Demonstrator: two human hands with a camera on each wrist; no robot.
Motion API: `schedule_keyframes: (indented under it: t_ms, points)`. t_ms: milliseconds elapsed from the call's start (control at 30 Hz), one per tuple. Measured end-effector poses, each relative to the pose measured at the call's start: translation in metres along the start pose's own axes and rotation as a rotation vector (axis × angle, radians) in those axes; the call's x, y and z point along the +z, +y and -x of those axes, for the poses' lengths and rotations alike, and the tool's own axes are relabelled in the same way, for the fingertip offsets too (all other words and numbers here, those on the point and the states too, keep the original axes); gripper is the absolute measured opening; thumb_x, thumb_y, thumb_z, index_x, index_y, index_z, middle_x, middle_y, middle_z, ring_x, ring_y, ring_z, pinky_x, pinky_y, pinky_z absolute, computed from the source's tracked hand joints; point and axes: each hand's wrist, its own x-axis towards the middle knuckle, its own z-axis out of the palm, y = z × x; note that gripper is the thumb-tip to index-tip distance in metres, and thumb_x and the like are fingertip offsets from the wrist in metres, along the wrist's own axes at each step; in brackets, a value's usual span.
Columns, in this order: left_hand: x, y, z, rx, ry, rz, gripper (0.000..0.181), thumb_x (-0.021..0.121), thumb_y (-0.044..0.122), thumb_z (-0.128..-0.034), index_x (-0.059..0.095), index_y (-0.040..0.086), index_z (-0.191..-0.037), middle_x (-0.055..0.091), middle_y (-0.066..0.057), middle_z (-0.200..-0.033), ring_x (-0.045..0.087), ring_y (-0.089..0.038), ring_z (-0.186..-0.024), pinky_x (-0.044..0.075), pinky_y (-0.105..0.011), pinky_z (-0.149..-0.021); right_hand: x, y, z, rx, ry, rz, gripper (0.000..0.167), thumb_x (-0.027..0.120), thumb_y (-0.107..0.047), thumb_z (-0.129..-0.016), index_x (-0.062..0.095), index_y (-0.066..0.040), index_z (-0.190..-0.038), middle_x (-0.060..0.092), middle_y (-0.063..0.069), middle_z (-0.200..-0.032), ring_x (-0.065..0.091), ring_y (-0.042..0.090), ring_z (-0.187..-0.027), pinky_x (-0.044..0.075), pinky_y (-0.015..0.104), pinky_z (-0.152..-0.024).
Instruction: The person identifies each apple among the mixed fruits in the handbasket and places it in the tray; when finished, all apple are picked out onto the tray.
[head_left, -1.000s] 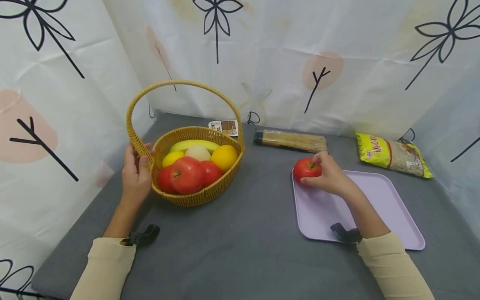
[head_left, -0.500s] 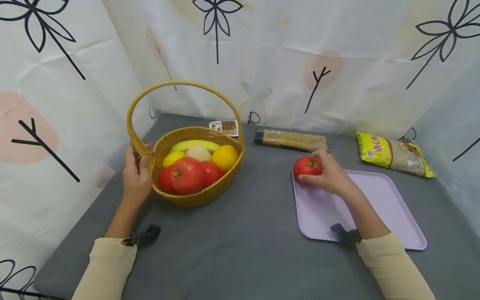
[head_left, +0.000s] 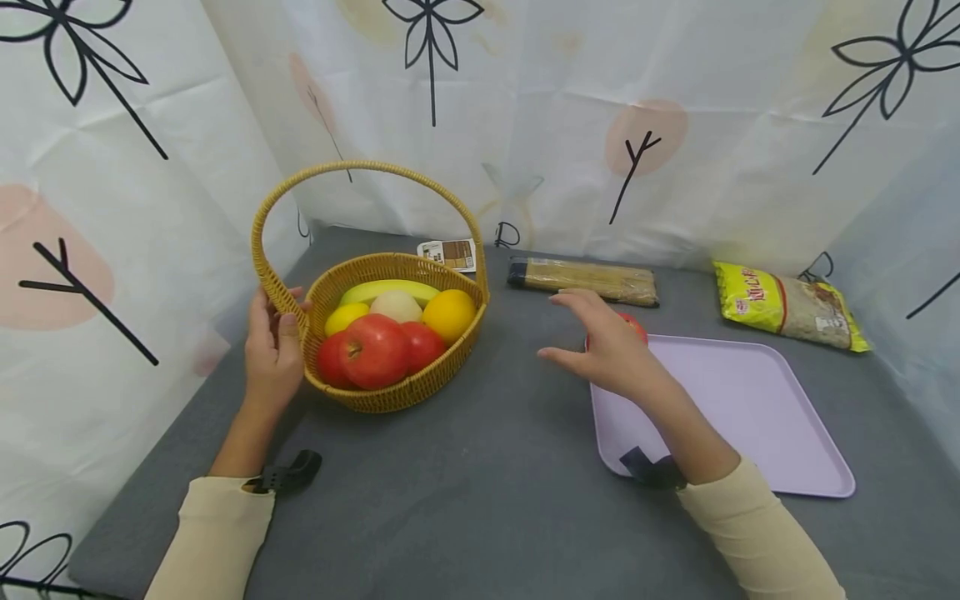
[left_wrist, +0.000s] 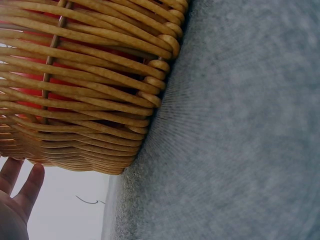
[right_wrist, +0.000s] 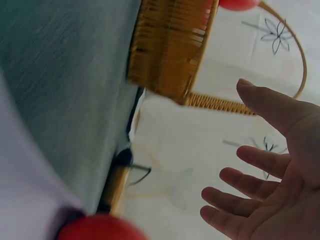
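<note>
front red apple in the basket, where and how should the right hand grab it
Probably by the upper sides of the red apple: bring the right hand down from above on the near side, thumb and fingers straddling the stem. It stands above the red fruits crowding its flanks, its stem end exposed; the handle arches beyond it.

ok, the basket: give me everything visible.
The basket is golden-tan, woven and wicker-looking, with gaps in the weave and an arched handle. It stands upright on the grey table, holding red and yellow fruit and a pale round piece. The left hand touches its left side near the handle's foot.
</note>
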Motion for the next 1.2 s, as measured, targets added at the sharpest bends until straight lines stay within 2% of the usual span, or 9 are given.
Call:
schedule_keyframes:
  t_ms: [233, 367, 500, 633, 733, 967, 1100, 1200]
  points:
    - [0.000, -0.003, 0.000, 0.015, 0.008, 0.004, 0.049, 0.041, -0.004, -0.1044, 0.033, 0.003, -0.152, 0.054, -0.022, -0.132, 0.060, -0.027, -0.114, 0.044, -0.024, -0.099, 0.027, -0.039, -0.018, -0.199, 0.001, -0.026, 0.073, 0.084, -0.032, -0.083, 0.052, -0.008, -0.144, 0.047, 0.010, -0.149, 0.047, 0.026, -0.133, 0.042, 0.049, -0.106]
    - [0.000, -0.004, 0.000, 0.008, 0.009, 0.004, 0.050, 0.040, -0.006, -0.1039, 0.032, 0.003, -0.153, 0.053, -0.025, -0.132, 0.060, -0.025, -0.115, 0.044, -0.024, -0.099, 0.049, -0.058, -0.028, -0.297, -0.015, -0.032, 0.074, 0.084, -0.031, -0.083, 0.051, -0.004, -0.144, 0.050, 0.011, -0.147, 0.047, 0.025, -0.134, 0.040, 0.046, -0.108]
    - [0.001, 0.002, 0.000, 0.002, 0.011, 0.000, 0.050, 0.039, -0.009, -0.1032, 0.032, 0.001, -0.152, 0.052, -0.029, -0.130, 0.060, -0.023, -0.114, 0.044, -0.023, -0.099, 0.067, -0.076, -0.036, -0.378, -0.029, -0.036, 0.076, 0.083, -0.031, -0.084, 0.048, -0.005, -0.146, 0.048, 0.010, -0.147, 0.048, 0.025, -0.131, 0.043, 0.043, -0.105]
    - [0.004, 0.020, -0.002, 0.008, 0.013, 0.004, 0.049, 0.039, -0.011, -0.1021, 0.034, -0.003, -0.150, 0.053, -0.029, -0.129, 0.060, -0.026, -0.113, 0.044, -0.024, -0.099, 0.077, -0.092, -0.045, -0.403, -0.037, -0.028, 0.079, 0.083, -0.035, -0.084, 0.045, -0.010, -0.148, 0.043, 0.009, -0.149, 0.050, 0.024, -0.127, 0.047, 0.042, -0.100]
    - [0.005, 0.027, -0.002, 0.013, 0.016, 0.011, 0.048, 0.039, -0.011, -0.1020, 0.034, -0.003, -0.149, 0.054, -0.026, -0.129, 0.060, -0.028, -0.112, 0.045, -0.025, -0.099, 0.080, -0.103, -0.051, -0.404, -0.044, -0.023, 0.082, 0.084, -0.036, -0.083, 0.043, -0.013, -0.150, 0.039, 0.008, -0.152, 0.048, 0.023, -0.128, 0.048, 0.040, -0.099]
    - [-0.001, -0.001, 0.001, 0.012, 0.014, 0.001, 0.051, 0.042, -0.007, -0.1030, 0.034, 0.004, -0.152, 0.055, -0.022, -0.131, 0.061, -0.023, -0.114, 0.045, -0.023, -0.098, 0.089, -0.123, -0.062, -0.453, -0.095, 0.006, 0.085, 0.086, -0.032, -0.081, 0.040, -0.015, -0.151, 0.034, 0.011, -0.155, 0.046, 0.025, -0.129, 0.046, 0.036, -0.101]
    - [-0.001, 0.000, 0.000, 0.011, 0.008, -0.017, 0.051, 0.042, -0.008, -0.1027, 0.035, 0.005, -0.151, 0.056, -0.016, -0.132, 0.061, -0.028, -0.114, 0.045, -0.024, -0.099, 0.094, -0.130, -0.064, -0.476, -0.102, 0.050, 0.083, 0.085, -0.031, -0.081, 0.041, -0.013, -0.150, 0.036, 0.011, -0.151, 0.048, 0.023, -0.126, 0.043, 0.032, -0.104]
    - [0.001, 0.008, -0.001, 0.019, 0.011, -0.030, 0.050, 0.042, -0.011, -0.1018, 0.036, 0.001, -0.149, 0.057, -0.014, -0.131, 0.061, -0.030, -0.113, 0.045, -0.024, -0.099, 0.095, -0.133, -0.064, -0.473, -0.094, 0.075, 0.082, 0.085, -0.030, -0.081, 0.042, -0.012, -0.149, 0.039, 0.010, -0.150, 0.048, 0.022, -0.126, 0.043, 0.031, -0.104]
